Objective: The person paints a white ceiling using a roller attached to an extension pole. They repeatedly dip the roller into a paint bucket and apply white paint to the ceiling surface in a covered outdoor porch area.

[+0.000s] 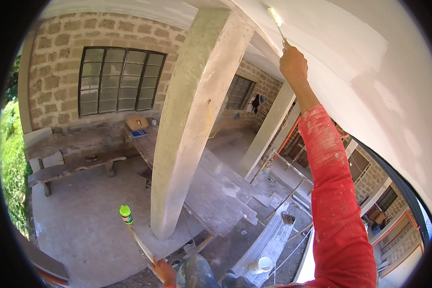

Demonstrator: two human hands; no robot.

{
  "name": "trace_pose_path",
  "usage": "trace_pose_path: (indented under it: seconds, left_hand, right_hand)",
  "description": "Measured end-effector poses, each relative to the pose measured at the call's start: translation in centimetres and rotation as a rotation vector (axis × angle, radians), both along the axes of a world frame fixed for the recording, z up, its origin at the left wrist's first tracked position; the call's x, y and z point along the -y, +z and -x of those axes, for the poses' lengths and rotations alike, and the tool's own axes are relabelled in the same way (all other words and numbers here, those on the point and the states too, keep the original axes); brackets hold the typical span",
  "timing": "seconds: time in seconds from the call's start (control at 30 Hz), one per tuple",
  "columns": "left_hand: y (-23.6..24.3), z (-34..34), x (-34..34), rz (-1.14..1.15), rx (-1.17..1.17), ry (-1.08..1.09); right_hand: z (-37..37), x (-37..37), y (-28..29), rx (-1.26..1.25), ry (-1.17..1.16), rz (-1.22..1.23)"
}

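Worn on the head, as the left of two side-by-side fisheyes. Looks down and ahead from high above the floor (pixel 91 206), wide enough to take in the white plaster (pixel 393 96) at upper right. Sits close to the red sleeve (pixel 335 192), well apart from the block wall (pixel 55 72) beyond the pillar (pixel 192 125). Fades to a dark rim.

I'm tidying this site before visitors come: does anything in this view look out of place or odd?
Yes: at lower left, a bright green plastic bottle, or part of one, appears to sit on the end of a pale, slender pole, an unusual place for a bottle.
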State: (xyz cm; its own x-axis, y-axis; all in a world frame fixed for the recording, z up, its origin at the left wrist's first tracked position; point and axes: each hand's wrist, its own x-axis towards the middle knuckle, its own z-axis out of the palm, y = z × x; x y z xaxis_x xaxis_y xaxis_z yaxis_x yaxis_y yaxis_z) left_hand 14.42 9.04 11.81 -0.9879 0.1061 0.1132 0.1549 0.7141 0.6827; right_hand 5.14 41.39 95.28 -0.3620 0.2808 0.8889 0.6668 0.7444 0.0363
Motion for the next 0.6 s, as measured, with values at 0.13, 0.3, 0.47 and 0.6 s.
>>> trace_pose_path:
  seconds: [0.13,0.3,0.47,0.6]
  left_hand:
    - [-0.6,0.1,0.0,-0.030,0.034,-0.008]
    - [1.0,-0.4,-0.1,0.038,-0.033,-0.038]
    - [-0.8,0.3,-0.1,0.089,0.007,-0.070]
    - [0.5,-0.1,-0.2,0.078,-0.046,-0.042]
  right_hand:
    - [-2.2,0.3,-2.4,-0.076,0.086,0.012]
    - [1.7,-1.4,-0.7,-0.066,0.062,-0.011]
    - [8.7,-0.8,1.8,-0.028,0.071,-0.004]
    - [13.5,-0.4,3.6,0.039,0.068,0.005]
